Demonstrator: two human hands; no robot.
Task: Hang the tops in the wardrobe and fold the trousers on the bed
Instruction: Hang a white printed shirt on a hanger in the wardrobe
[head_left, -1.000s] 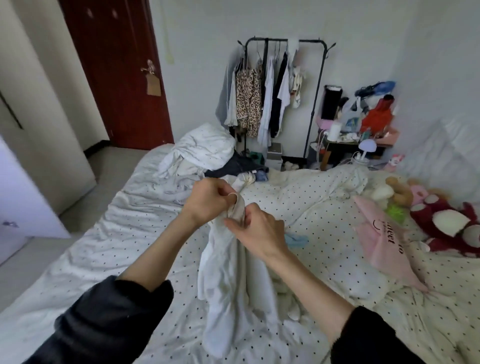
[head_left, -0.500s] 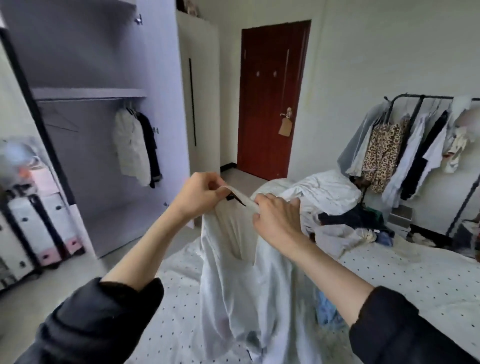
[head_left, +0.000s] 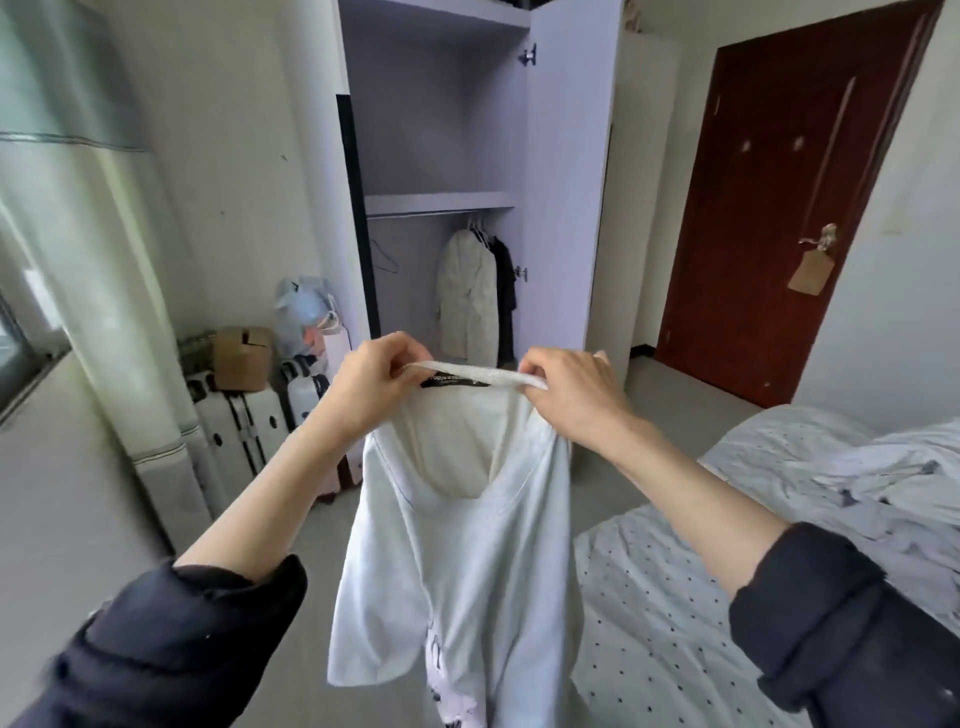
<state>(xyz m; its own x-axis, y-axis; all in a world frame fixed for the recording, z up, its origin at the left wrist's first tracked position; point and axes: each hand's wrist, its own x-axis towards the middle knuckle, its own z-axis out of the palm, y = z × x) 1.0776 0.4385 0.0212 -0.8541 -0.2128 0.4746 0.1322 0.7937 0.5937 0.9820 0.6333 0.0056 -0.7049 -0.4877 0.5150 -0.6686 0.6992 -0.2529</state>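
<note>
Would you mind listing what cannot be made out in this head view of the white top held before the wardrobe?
- White top: hem cut off by the bottom edge; its print is partly folded in.
- Collar label: text too small to read.
- Left hand and right hand: fingertips hidden behind the collar.
- Wardrobe: floor hidden behind the hands and top.
- Dark garment: mostly hidden by the pale coat.

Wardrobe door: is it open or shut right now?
Open. The wardrobe door is swung wide, exposing the shelf, the rail and two hung garments inside.
</note>
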